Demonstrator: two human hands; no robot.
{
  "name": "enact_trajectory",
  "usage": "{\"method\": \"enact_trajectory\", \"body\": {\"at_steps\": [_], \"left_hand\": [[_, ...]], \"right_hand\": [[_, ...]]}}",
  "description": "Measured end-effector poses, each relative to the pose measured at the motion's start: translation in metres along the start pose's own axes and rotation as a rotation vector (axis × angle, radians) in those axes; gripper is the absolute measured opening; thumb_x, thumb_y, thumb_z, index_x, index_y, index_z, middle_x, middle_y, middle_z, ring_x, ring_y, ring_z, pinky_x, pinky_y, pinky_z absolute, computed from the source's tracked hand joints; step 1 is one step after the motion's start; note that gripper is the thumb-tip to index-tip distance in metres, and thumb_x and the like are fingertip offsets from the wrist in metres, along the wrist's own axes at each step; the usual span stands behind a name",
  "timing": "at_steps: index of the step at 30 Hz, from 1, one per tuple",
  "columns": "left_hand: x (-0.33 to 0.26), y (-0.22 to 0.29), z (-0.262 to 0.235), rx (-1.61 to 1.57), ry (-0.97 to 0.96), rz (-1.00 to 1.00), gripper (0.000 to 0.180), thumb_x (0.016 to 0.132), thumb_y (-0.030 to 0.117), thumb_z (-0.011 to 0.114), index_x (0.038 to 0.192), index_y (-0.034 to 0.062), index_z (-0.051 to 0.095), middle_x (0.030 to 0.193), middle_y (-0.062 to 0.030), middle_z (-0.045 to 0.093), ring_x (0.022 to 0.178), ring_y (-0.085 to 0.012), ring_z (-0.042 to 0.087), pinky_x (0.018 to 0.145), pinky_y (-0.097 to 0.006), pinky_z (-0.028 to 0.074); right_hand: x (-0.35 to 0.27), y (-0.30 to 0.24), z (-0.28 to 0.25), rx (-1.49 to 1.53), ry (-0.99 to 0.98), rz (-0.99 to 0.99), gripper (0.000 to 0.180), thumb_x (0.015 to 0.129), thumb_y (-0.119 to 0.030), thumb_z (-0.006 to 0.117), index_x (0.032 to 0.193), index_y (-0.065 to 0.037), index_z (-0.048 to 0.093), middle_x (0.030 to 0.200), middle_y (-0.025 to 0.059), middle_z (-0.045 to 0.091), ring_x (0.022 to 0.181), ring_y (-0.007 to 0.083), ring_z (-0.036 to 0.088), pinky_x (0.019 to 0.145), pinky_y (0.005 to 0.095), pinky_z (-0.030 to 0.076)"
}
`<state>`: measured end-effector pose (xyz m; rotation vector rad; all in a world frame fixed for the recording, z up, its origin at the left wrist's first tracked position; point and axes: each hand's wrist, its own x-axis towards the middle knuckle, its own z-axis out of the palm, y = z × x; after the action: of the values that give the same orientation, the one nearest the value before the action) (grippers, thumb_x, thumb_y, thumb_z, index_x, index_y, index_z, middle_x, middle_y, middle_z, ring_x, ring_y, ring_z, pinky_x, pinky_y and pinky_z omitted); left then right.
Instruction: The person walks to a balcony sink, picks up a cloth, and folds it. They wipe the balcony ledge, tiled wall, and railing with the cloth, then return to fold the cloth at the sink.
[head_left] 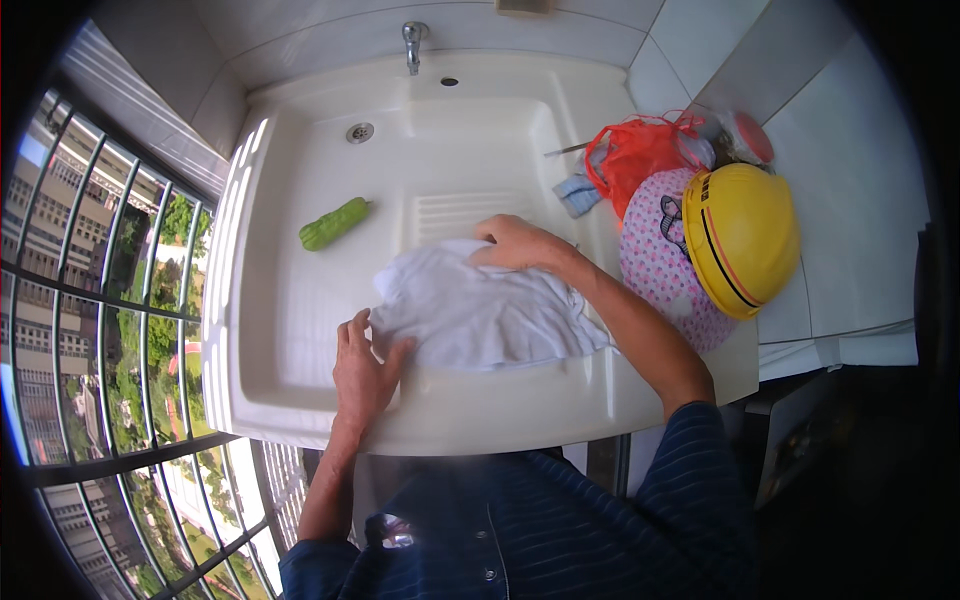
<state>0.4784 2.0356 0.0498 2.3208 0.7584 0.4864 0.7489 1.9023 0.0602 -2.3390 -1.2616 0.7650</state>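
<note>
A crumpled white cloth (490, 315) lies spread over the washboard part of a white laundry sink (420, 437) and reaches onto its right ledge. My right hand (515, 243) rests on the cloth's far edge, its fingers curled in and closed on the fabric. At the cloth's left edge is my left hand (365, 375), thumb and fingers apart, with the fingertips by the fabric. A green bumpy gourd (334, 224) lies in the basin, left of the cloth and away from both hands.
Behind the basin stands a metal tap (412, 45), with a drain (360, 132) in the basin floor. On the right ledge sit a red plastic bag (645, 155), a blue cloth (577, 195), a pink patterned item (655, 235) and a yellow hard hat (745, 240). Window bars (103, 310) run along the left.
</note>
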Motion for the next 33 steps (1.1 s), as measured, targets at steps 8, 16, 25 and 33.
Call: {"method": "enact_trajectory", "body": {"at_steps": [8, 16, 25, 33], "left_hand": [[-0.049, 0.04, -0.006, -0.685, -0.397, -0.195, 0.047, 0.09, 0.018, 0.066, 0.128, -0.0052, 0.05, 0.118, -0.0168, 0.058, 0.104, -0.0232, 0.059, 0.087, -0.034, 0.049], [-0.035, 0.045, 0.006, -1.003, -0.41, -0.309, 0.065, 0.092, 0.028, 0.065, 0.136, -0.0107, 0.036, 0.132, -0.0244, 0.048, 0.115, -0.0282, 0.055, 0.093, -0.035, 0.048], [0.007, 0.043, 0.049, -1.469, -0.778, -0.296, 0.096, 0.084, 0.064, 0.059, 0.146, 0.0004, 0.025, 0.139, -0.0094, 0.041, 0.125, -0.0212, 0.043, 0.104, -0.036, 0.037], [-0.003, 0.059, 0.028, -1.619, -0.479, -0.154, 0.09, 0.076, 0.047, 0.078, 0.145, 0.0087, 0.032, 0.143, -0.0053, 0.044, 0.131, -0.0228, 0.042, 0.108, -0.042, 0.035]], "right_hand": [[-0.03, -0.032, -0.036, 0.751, -0.124, -0.065, 0.023, 0.092, -0.023, 0.061, 0.099, -0.001, 0.061, 0.09, -0.0014, 0.059, 0.079, 0.0056, 0.052, 0.069, 0.024, 0.044], [-0.082, -0.091, -0.075, 0.951, -0.097, -0.053, 0.022, 0.094, -0.021, 0.059, 0.105, -0.002, 0.059, 0.092, -0.0009, 0.061, 0.083, 0.0051, 0.056, 0.073, 0.0202, 0.046], [-0.112, -0.124, -0.072, 1.016, -0.06, -0.214, 0.032, 0.094, -0.021, 0.059, 0.115, 0.002, 0.055, 0.1, 0.005, 0.063, 0.088, 0.0088, 0.059, 0.078, 0.0247, 0.049], [-0.128, -0.124, -0.063, 1.128, 0.053, -0.225, 0.032, 0.094, -0.02, 0.059, 0.115, 0.003, 0.054, 0.102, 0.0055, 0.062, 0.091, 0.0093, 0.058, 0.08, 0.0252, 0.048]]}}
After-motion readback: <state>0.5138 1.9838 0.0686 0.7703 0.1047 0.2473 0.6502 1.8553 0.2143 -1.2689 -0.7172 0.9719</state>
